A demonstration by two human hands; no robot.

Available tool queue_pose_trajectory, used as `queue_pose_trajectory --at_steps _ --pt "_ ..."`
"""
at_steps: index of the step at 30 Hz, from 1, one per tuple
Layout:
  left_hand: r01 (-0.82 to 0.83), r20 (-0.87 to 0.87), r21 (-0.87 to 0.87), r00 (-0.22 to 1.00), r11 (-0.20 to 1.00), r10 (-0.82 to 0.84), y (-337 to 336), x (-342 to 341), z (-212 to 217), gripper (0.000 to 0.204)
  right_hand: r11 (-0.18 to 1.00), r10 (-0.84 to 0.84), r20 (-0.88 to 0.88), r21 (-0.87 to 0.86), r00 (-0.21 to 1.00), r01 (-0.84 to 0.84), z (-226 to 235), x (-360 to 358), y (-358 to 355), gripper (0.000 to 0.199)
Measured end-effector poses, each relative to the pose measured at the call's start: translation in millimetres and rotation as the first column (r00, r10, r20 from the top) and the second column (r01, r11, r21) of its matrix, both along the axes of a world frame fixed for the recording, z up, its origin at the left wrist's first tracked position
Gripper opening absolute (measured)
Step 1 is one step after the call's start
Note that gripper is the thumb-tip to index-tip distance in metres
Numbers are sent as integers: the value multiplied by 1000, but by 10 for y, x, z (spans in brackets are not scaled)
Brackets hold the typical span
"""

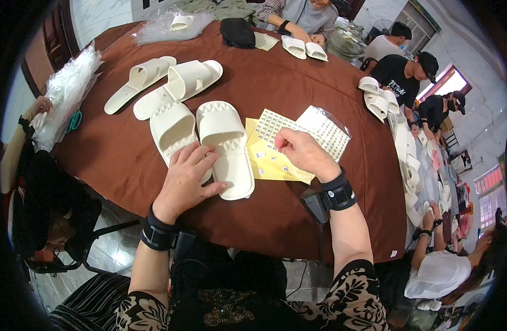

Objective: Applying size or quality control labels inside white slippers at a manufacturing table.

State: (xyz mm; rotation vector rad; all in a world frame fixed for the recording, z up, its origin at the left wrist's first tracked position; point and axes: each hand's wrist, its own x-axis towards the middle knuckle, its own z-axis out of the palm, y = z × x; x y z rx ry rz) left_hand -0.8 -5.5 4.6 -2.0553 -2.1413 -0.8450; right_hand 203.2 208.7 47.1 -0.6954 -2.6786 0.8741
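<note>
Two near slippers [224, 129], bare cloth [272, 220] to edge [275, 252]

The spread left hand [188, 175] touches a pair of cream open-toed plastic slippers [224, 131], the curled right hand [304, 150] above a yellow paper label sheet [271, 170].

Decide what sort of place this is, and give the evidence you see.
Probably a slipper workshop: white slippers and a sheet of small stickers lie on a brown-covered table, and a person opposite handles another pair.
</note>
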Motion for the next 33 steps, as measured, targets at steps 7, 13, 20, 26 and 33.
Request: queue_pose_trajectory --at_steps 7,13,20,26,33 --pt "2 -25 59 1000 998 -1 11 19 9 57 997 55 50 -54 997 -52 -189 -12 55 15" --pt "0 8 2 1000 1000 -1 2 24 17 59 994 47 -13 -95 999 -48 -54 10 59 11" --pt "-3 -2 37 1000 999 3 2 25 22 56 986 155 204 31 967 -165 -30 155 131 13" --pt "-6 -2 38 1000 999 6 14 26 2 57 989 136 267 21 954 -146 -138 101 87 13" --pt "-7 8 33 1000 999 7 -20 3 6 58 985 169 134 -58 976 -162 26 117 127 14"
